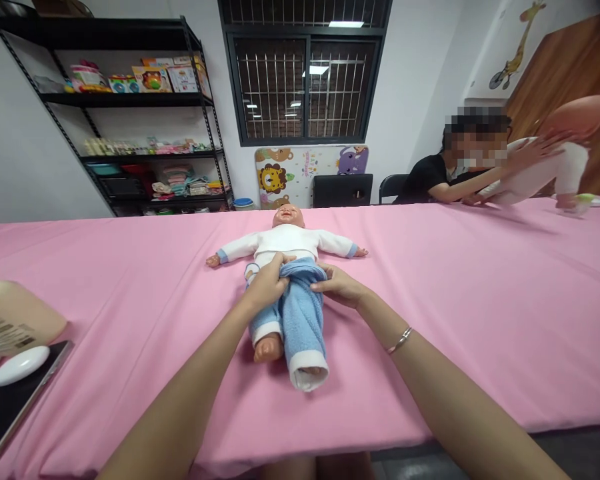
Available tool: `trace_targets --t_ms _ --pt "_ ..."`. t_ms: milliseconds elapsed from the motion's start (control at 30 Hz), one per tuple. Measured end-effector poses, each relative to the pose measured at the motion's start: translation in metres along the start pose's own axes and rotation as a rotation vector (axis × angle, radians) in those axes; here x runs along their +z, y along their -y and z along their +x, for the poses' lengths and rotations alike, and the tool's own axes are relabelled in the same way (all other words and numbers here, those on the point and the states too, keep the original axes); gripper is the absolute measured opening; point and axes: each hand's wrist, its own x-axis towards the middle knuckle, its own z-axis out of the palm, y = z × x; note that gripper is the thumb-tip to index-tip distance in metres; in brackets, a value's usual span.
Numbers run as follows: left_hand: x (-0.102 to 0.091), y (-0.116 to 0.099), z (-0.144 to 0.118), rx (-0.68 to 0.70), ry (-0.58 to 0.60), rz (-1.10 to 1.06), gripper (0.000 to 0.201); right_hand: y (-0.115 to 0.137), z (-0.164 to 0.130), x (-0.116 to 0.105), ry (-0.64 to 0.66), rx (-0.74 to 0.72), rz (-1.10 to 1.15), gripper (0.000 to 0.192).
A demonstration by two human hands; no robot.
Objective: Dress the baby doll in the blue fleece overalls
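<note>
A baby doll (289,216) lies on its back on the pink-covered table, head away from me, arms spread wide. It wears a white top (287,239) with blue cuffs and light blue trousers (303,313) with white hems. My left hand (270,281) pinches the trousers' waistband near the doll's middle. On the other side, my right hand (341,285) grips the waistband with thumb and fingers. One bare foot (268,348) sticks out of the left trouser leg; the other foot is mostly hidden inside its hem.
At the left edge lie a beige bottle (17,317), a white oval object (21,366) and a dark phone-like slab (25,400). Across the pink table (460,280), a seated person (430,177) handles another doll (535,167). A black shelf (130,100) stands behind.
</note>
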Motion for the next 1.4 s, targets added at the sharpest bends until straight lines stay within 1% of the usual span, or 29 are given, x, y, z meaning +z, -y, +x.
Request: trace_targets --t_ms 67,133,200,300,400,467,533,600,633,700,733,867,967,1067,1167,1200,1267,1333,1400 --pt "-0.004 0.000 -0.002 -0.009 -0.023 -0.098 0.035 0.002 -0.001 -0.004 0.035 0.001 -0.012 0.050" --pt "-0.005 -0.001 -0.002 -0.041 -0.059 -0.167 0.032 0.003 -0.002 -0.010 0.039 0.003 -0.014 0.051" --pt "-0.005 -0.002 -0.003 -0.070 -0.078 -0.205 0.033 0.002 -0.002 -0.016 0.012 0.005 -0.002 0.055" --pt "-0.003 -0.001 -0.002 -0.079 -0.099 -0.223 0.034 0.000 -0.004 -0.027 -0.062 0.010 -0.014 0.062" --pt "-0.001 0.002 -0.002 -0.083 -0.132 -0.194 0.035 -0.001 -0.006 -0.036 -0.089 0.056 -0.146 0.054" --pt "0.000 0.004 -0.002 -0.083 -0.143 -0.160 0.036 -0.001 -0.007 -0.038 -0.061 0.100 -0.215 0.053" --pt "0.000 0.005 -0.002 -0.058 -0.128 -0.141 0.038 0.000 -0.009 -0.035 0.002 0.119 -0.223 0.063" --pt "0.000 0.005 -0.003 -0.019 -0.092 -0.141 0.041 0.002 -0.009 -0.027 0.089 0.108 -0.223 0.074" --pt "0.000 0.005 -0.004 -0.005 -0.073 -0.141 0.043 0.004 -0.009 -0.023 0.128 0.092 -0.235 0.076" --pt "-0.001 0.003 -0.005 0.002 -0.050 -0.136 0.045 0.008 -0.009 -0.015 0.175 0.056 -0.272 0.068" --pt "-0.002 0.003 -0.006 -0.008 -0.046 -0.130 0.046 0.009 -0.008 -0.011 0.174 0.040 -0.297 0.062" --pt "-0.004 0.000 -0.006 -0.065 -0.041 -0.078 0.044 0.007 -0.002 -0.005 0.065 -0.030 -0.442 0.036" --pt "-0.006 -0.002 -0.004 -0.070 -0.048 -0.026 0.040 -0.001 0.005 -0.005 -0.046 -0.138 -0.580 0.019" --pt "-0.008 -0.003 -0.001 -0.061 -0.045 0.017 0.037 -0.009 0.010 -0.006 -0.195 -0.259 -0.763 0.011" --pt "-0.009 -0.004 0.001 -0.081 -0.061 0.062 0.033 -0.016 0.013 -0.007 -0.337 -0.314 -0.900 0.007" --pt "-0.009 -0.004 0.001 -0.089 -0.058 0.076 0.032 -0.018 0.014 -0.008 -0.371 -0.314 -0.902 0.007" --pt "-0.009 -0.004 0.002 -0.094 -0.041 0.101 0.030 -0.023 0.016 -0.010 -0.398 -0.290 -0.828 0.010" --pt "-0.012 -0.005 0.002 -0.087 0.000 0.099 0.029 -0.027 0.017 -0.012 -0.364 -0.242 -0.683 0.011" --pt "-0.017 -0.006 0.001 -0.080 0.101 0.032 0.028 -0.028 0.017 -0.013 -0.302 -0.188 -0.529 0.010"
